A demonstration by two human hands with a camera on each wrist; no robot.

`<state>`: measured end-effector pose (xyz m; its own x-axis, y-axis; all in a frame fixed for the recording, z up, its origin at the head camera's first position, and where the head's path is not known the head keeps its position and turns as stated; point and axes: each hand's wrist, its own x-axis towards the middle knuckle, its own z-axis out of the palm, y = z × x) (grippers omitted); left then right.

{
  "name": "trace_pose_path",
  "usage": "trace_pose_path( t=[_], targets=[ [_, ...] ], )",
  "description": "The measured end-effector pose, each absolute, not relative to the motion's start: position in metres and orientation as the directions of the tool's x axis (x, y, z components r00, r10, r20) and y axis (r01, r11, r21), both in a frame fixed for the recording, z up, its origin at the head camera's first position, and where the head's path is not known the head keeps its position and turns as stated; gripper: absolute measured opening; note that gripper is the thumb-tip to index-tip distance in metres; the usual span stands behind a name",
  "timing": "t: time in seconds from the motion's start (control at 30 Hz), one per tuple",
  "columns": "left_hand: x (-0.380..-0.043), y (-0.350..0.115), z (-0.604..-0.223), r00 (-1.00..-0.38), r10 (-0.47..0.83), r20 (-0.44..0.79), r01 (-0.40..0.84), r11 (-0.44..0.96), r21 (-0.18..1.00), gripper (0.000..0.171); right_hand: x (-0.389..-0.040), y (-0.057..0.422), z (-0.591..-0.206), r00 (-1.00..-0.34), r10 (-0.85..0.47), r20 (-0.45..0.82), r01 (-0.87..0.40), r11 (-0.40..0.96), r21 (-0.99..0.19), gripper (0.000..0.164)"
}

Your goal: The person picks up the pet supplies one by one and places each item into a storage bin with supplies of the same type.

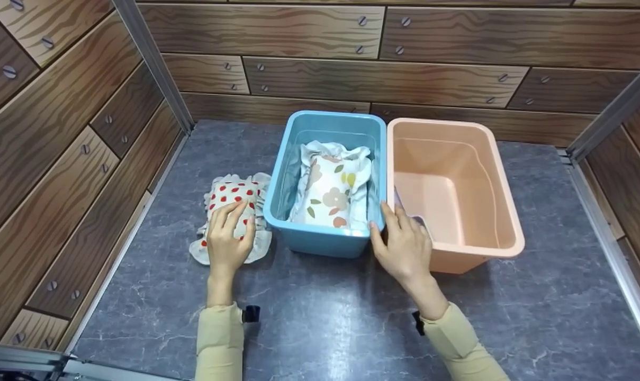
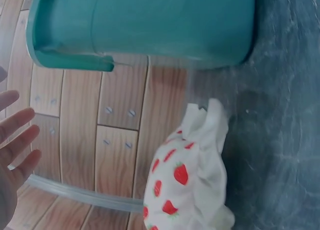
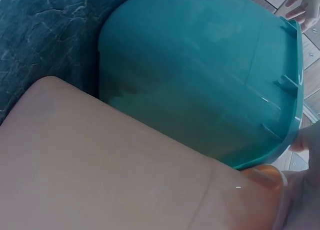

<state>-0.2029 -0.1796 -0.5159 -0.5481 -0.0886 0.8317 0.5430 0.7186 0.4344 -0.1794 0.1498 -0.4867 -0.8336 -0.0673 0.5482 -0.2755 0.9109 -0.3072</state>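
Observation:
My left hand [image 1: 228,238] is over a small white cushion [image 1: 235,193] with a strawberry print and ruffled edge, which lies left of the blue bin [image 1: 325,241]. The left wrist view shows this hand's fingers extended, apart from the strawberry cushion [image 2: 172,190]. A floral cushion [image 1: 330,193] with a pale ruffle lies inside the blue bin. My right hand [image 1: 404,246] rests at the adjoining rims of the blue bin and the peach bin [image 1: 478,253], its thumb by the blue bin's front corner. The right wrist view shows only part of that hand.
Both bins stand side by side on a dark marbled floor [image 1: 309,317]. Inside the peach bin, by its left wall, is a pale-edged item [image 1: 421,221], mostly hidden. Wood-patterned walls [image 1: 309,32] with metal edge strips enclose the floor.

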Motion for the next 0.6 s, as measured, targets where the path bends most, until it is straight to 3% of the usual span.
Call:
trace_pose_path(
  t=[0.3, 0.6],
  targets=[
    [-0.208, -0.189, -0.530, -0.596, -0.090, 0.798, 0.508, 0.727, 0.462, 0.032, -0.181, 0.149, -0.496, -0.753, -0.099, 0.650, -0.305, 0.929, -0.212, 0.045],
    [-0.214, -0.200, -0.547, -0.646, -0.112, 0.755, 0.454, 0.739, 0.498, 0.031, -0.181, 0.149, -0.497, -0.742, -0.102, 0.662, -0.305, 0.932, -0.197, 0.045]
  ],
)
